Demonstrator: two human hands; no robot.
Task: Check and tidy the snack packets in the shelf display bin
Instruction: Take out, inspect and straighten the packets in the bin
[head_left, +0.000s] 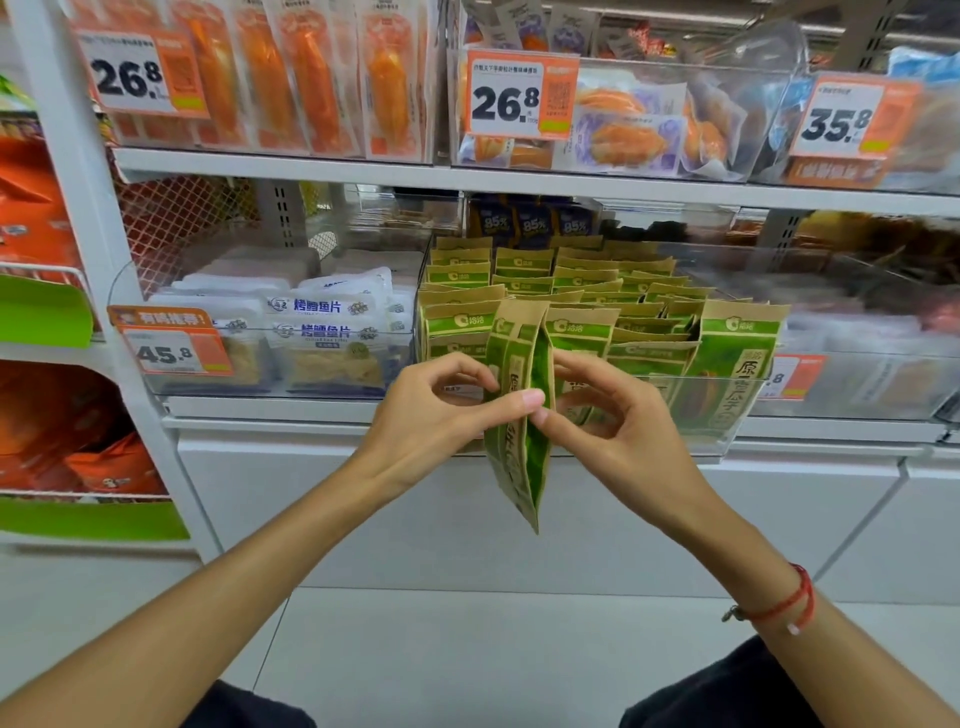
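At centre frame, a left hand (436, 410) and a right hand (608, 421) pinch two green-and-tan snack packets (519, 415) between them — fingers clamped on the packets' sides, held upright just in front of the clear display bin (727, 415). Behind, rows of matching packets (597, 291) stand in the bin — white fish-slice packs (322, 332) fill the bin at left.

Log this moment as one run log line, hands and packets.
left hand: pinches green packets | right hand: pinches same packets | packets: upright, before clear bin | bin: rows standing
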